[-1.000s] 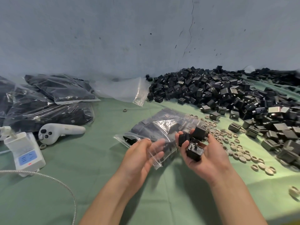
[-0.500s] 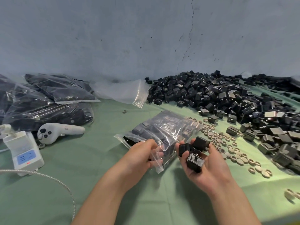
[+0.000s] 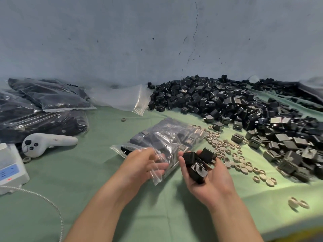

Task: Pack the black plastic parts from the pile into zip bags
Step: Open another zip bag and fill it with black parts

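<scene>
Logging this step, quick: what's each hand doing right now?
Left hand: at the zip bag mouth, blurred; grip cannot be told.
Right hand: holding black plastic parts.

White controller and beige rings lie on green cloth.

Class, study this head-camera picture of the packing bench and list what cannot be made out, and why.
Head view: whether the left hand pinches the zip bag; its fingers are motion-blurred.
Head view: the bag's part count; glare and creased film hide it.
Head view: any black parts beneath the three in the right hand; those cover them.
Head view: the white device's screen text; too small, and the left edge cuts it.
</scene>
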A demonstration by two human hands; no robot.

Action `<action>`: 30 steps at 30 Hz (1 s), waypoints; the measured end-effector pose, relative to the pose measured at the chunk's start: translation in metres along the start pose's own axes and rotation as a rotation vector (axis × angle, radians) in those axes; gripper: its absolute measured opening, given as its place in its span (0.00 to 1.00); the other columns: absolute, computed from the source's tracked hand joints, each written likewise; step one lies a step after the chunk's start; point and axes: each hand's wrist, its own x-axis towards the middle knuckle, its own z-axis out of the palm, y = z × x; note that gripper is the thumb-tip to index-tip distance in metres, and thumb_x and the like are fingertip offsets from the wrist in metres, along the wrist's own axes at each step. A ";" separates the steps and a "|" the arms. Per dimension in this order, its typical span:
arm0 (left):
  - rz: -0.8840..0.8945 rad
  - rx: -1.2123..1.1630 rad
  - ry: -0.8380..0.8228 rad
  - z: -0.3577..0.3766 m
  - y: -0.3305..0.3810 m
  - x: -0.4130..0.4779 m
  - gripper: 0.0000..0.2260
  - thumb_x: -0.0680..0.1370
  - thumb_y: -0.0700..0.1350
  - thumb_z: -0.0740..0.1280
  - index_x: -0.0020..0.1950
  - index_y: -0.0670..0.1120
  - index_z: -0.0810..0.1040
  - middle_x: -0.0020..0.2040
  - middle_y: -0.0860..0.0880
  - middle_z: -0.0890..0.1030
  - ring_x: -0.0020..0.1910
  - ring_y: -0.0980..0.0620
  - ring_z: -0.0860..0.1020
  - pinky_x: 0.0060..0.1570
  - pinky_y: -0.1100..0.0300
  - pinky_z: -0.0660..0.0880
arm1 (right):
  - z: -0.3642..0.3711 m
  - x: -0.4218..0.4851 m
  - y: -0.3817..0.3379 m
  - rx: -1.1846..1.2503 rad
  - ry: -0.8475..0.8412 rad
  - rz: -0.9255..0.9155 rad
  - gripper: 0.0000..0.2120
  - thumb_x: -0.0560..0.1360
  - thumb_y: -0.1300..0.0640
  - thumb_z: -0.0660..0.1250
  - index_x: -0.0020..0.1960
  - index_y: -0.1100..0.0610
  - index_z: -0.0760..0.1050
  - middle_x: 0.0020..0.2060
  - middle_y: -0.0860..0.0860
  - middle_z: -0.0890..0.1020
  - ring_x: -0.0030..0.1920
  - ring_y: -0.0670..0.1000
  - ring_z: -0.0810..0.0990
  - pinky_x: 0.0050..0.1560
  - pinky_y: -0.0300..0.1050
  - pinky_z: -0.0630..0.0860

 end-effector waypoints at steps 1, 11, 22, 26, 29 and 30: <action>-0.002 -0.049 0.011 -0.002 0.001 -0.003 0.06 0.78 0.35 0.61 0.45 0.38 0.77 0.51 0.37 0.84 0.42 0.43 0.86 0.38 0.54 0.83 | 0.000 0.001 -0.001 0.029 -0.002 0.001 0.12 0.81 0.51 0.58 0.47 0.57 0.74 0.56 0.66 0.82 0.49 0.65 0.85 0.40 0.61 0.83; 0.564 0.505 0.381 0.004 -0.018 -0.050 0.09 0.75 0.54 0.65 0.54 0.60 0.71 0.41 0.60 0.80 0.32 0.57 0.79 0.39 0.49 0.80 | 0.011 0.003 0.008 0.060 -0.146 -0.065 0.10 0.80 0.53 0.58 0.45 0.55 0.73 0.43 0.57 0.81 0.47 0.60 0.82 0.61 0.59 0.75; 0.367 0.331 0.109 0.017 -0.028 -0.055 0.20 0.63 0.62 0.71 0.47 0.50 0.83 0.41 0.54 0.86 0.38 0.59 0.81 0.37 0.65 0.76 | 0.015 0.001 0.009 0.089 -0.157 -0.033 0.08 0.76 0.53 0.58 0.42 0.54 0.73 0.40 0.54 0.78 0.38 0.54 0.78 0.41 0.51 0.75; 0.251 0.193 0.310 -0.034 -0.009 -0.050 0.13 0.76 0.55 0.67 0.47 0.46 0.82 0.40 0.47 0.83 0.32 0.54 0.81 0.26 0.63 0.76 | 0.010 0.005 0.003 0.093 0.019 -0.070 0.14 0.78 0.50 0.55 0.39 0.53 0.73 0.35 0.52 0.76 0.29 0.50 0.74 0.29 0.40 0.74; 0.068 0.067 0.329 -0.060 -0.012 -0.048 0.13 0.83 0.50 0.61 0.53 0.44 0.81 0.44 0.41 0.81 0.26 0.51 0.79 0.22 0.63 0.74 | 0.007 0.008 0.004 -0.032 0.120 -0.133 0.13 0.77 0.49 0.55 0.40 0.54 0.72 0.33 0.51 0.75 0.26 0.49 0.71 0.25 0.36 0.70; 0.034 0.002 0.305 -0.063 -0.014 -0.047 0.14 0.83 0.50 0.61 0.55 0.44 0.82 0.44 0.40 0.81 0.26 0.51 0.78 0.24 0.63 0.74 | 0.007 0.008 0.006 -0.092 0.133 -0.151 0.13 0.77 0.48 0.56 0.41 0.54 0.72 0.34 0.52 0.75 0.26 0.48 0.71 0.25 0.37 0.69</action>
